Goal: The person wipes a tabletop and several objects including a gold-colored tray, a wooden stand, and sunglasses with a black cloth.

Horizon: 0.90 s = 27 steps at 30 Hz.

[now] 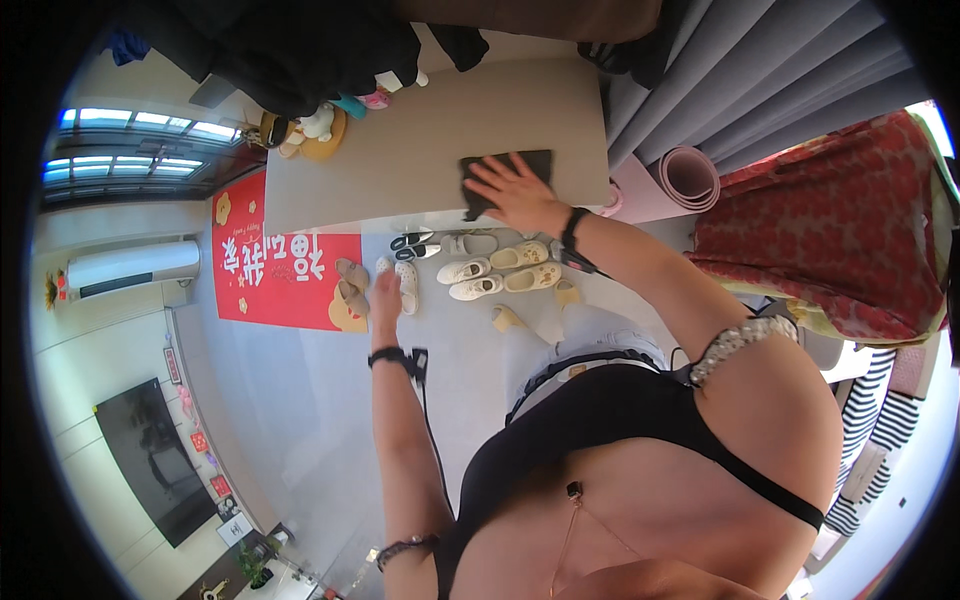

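Observation:
My right hand (517,193) lies flat with spread fingers on a dark cloth (541,166). The cloth rests on the beige top of a cabinet (405,150), near its front edge and right end. Lower and to the left, my left hand (386,296) hangs away from the cabinet, above the floor by a pair of white clogs (407,289). It is blurred and seen side-on, so its fingers are hard to make out. Nothing shows in it. Each wrist wears a black strap with a small device.
Figurines (319,124) stand at the cabinet's left end; dark garments (322,52) hang above. Several pairs of shoes (480,277) line the floor before it. A red doormat (285,259) lies left. A rolled pink mat (688,180) and grey curtain (735,82) are at right.

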{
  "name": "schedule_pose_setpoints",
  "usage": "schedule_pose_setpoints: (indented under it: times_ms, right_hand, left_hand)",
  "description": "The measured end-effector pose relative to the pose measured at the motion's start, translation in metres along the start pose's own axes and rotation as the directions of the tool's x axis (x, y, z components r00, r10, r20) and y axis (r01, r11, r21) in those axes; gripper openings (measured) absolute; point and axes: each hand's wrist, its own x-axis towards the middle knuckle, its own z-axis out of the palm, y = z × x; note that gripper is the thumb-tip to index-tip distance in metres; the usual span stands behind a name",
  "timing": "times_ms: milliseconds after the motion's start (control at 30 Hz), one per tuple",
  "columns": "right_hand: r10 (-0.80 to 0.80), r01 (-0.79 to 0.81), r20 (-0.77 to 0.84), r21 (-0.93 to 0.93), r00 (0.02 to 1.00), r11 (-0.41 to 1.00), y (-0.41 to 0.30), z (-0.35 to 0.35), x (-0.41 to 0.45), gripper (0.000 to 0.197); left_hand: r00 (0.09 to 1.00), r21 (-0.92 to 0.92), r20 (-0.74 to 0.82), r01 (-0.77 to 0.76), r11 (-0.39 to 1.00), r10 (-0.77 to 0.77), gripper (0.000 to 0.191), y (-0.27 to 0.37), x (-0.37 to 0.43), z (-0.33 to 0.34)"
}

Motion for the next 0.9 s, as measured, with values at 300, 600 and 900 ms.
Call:
schedule_pose_setpoints:
  times_ms: [300,600,900]
  right_hand:
    - [0.511,-0.514,-0.059,-0.135,0.858,0.847,0.052,-0.025,-0.073,0.092]
    - [0.698,-0.720,-0.176,-0.189,0.694,0.668,0.094,-0.015,-0.022,0.096]
    - [0.890,-0.878,-0.092,-0.235,0.446,0.416,0.179,-0.021,0.052,0.098]
  left_hand:
    - [0.958,0.437,-0.257,-0.003,0.899,0.128,0.086,0.148,0.125,0.035]
    - [0.973,0.510,-0.231,0.100,0.855,0.024,0.100,0.171,0.118,0.035]
    - [0.911,0.528,-0.384,0.085,0.845,0.148,0.087,0.173,0.093,0.051]
